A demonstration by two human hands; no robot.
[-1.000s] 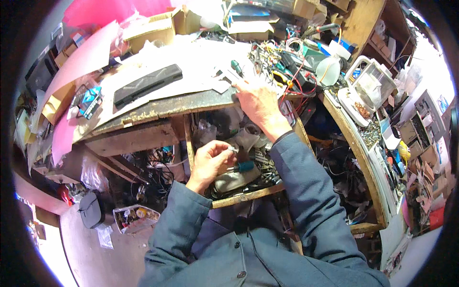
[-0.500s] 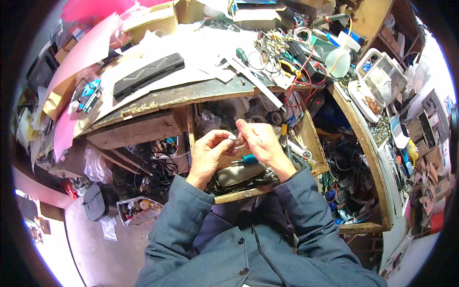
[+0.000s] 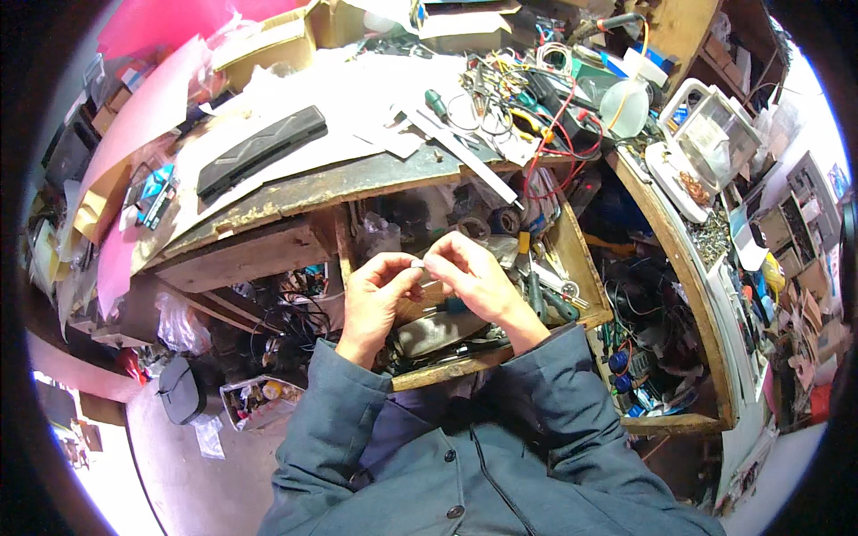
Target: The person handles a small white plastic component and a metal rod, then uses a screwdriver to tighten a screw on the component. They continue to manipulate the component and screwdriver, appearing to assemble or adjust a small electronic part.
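Note:
My left hand and my right hand meet over a pulled-out wooden drawer. Between their fingertips is a small whitish piece, too small to name. My left thumb and forefinger pinch it from one side; the bent right thumb and fingers close in on the other side, touching it as far as I can see. Beneath my hands the drawer holds a light grey oblong thing, partly covered. Screwdrivers with dark green handles lie beside my right hand, and a roll of tape sits farther back.
On the bench top lie a long black case, a pale ruler-like strip jutting over the edge, and tangled wires. A second compartment with clutter stands at right. A small bin is on the floor at left.
Both hands have shifted slightly left in the picture. My right thumb, raised before, has come down and its fingers bend toward the small piece. The view has tilted a little.

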